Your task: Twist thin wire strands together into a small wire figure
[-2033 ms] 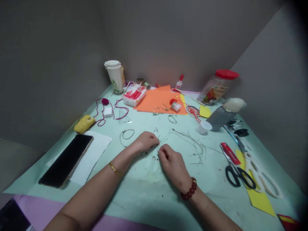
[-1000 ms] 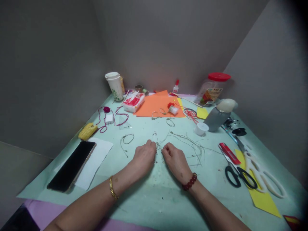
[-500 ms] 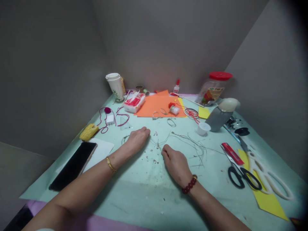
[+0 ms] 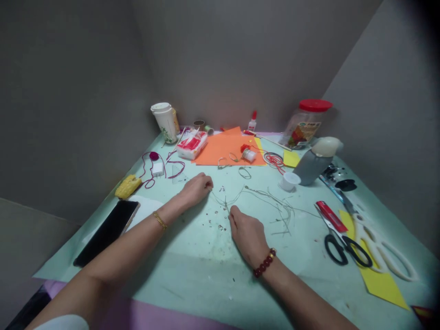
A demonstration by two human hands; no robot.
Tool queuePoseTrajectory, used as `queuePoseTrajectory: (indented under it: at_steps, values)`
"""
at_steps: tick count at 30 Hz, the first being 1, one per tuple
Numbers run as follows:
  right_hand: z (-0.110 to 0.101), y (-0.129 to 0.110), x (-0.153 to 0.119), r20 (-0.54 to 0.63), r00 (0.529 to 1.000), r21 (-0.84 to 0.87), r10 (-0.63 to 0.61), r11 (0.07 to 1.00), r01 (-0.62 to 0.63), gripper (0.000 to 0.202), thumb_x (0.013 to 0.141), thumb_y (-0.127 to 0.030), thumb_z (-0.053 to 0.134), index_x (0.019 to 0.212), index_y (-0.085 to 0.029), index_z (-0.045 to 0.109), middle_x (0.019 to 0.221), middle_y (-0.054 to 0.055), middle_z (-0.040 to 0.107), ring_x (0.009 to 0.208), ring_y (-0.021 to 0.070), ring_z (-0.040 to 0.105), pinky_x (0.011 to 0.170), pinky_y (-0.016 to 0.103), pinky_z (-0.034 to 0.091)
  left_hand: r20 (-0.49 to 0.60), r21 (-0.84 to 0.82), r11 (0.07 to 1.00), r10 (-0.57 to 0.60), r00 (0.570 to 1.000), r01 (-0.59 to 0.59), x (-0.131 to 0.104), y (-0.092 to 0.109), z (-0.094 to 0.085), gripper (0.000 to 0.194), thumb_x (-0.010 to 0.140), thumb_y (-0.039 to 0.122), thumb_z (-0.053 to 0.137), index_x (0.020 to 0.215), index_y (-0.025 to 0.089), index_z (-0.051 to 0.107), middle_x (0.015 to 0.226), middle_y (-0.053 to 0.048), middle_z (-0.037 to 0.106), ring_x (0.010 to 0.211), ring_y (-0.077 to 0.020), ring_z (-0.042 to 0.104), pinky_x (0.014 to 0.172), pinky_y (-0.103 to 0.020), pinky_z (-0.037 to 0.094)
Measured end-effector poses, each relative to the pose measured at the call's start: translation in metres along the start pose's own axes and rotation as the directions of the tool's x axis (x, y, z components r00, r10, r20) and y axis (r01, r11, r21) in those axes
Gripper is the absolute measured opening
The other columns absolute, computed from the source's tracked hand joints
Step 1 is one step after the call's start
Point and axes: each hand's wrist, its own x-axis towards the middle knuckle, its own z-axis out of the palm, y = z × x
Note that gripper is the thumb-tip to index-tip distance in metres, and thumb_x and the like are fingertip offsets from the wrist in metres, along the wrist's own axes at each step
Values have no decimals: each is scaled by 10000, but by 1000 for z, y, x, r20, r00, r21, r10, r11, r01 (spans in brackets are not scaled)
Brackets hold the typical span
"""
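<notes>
Thin grey-green cord (image 4: 235,199) runs between my two hands, with a small knot or junction near its middle. My left hand (image 4: 198,189) is closed in a pinch on one end of it, left of centre. My right hand (image 4: 248,233), nearer to me, pinches another part with thumb and forefinger. Small shiny beads or charms (image 4: 220,227) lie scattered on the table between and below the hands. More loose cord strands (image 4: 282,208) spread out to the right of my right hand.
On the right lie black-handled scissors (image 4: 343,250), a red box cutter (image 4: 332,216) and white-handled scissors (image 4: 385,247). A phone (image 4: 106,233) lies at left. Behind are orange paper (image 4: 220,149), a tissue pack (image 4: 192,145), a small white cup (image 4: 289,181) and a grey bottle (image 4: 314,164).
My left hand has moved slightly up and to the left and turned, drawing its cord end outward. My right hand has shifted slightly left, still pinching the cord.
</notes>
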Motion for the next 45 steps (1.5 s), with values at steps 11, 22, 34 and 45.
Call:
queuePoseTrajectory:
  at_steps: [11, 22, 34, 45]
  values:
    - [4, 0, -2, -57, 998, -12, -22, 1000, 22, 126, 926, -183, 451, 890, -191, 572, 613, 10, 651, 504, 131, 551, 480, 273, 141, -207, -275, 957, 30, 978, -88, -51, 54, 9, 238, 861, 157, 420, 1049, 189, 564, 1038, -61, 609, 828, -153, 569, 783, -292, 434]
    - [5, 1, -2, -51, 999, -15, -13, 1000, 12, 120, 921, -176, 445, 897, -192, 561, 595, 3, 640, 490, 129, 546, 475, 269, 143, -101, -454, 887, -141, 985, 81, -49, 57, 33, 152, 824, 226, 437, 753, 177, 562, 644, 9, 571, 600, -120, 484, 578, -245, 344]
    - [6, -6, -12, -106, 992, 61, -72, 995, 78, 145, 914, -177, 417, 837, -167, 540, 643, 28, 624, 545, 146, 554, 498, 278, 166, 327, -687, 602, -242, 914, 406, -23, 42, 31, 152, 670, 291, 580, 630, 145, 589, 454, 53, 389, 401, -62, 300, 396, -211, 214]
    - [-4, -1, -8, -43, 991, 565, 130, 821, -83, 131, 852, -232, 440, 746, -200, 508, 530, -42, 483, 500, 127, 438, 516, 227, 278, 346, -711, 566, -235, 908, 417, -23, 44, 28, 141, 672, 268, 575, 679, 136, 625, 447, 63, 375, 385, -52, 278, 381, -202, 184]
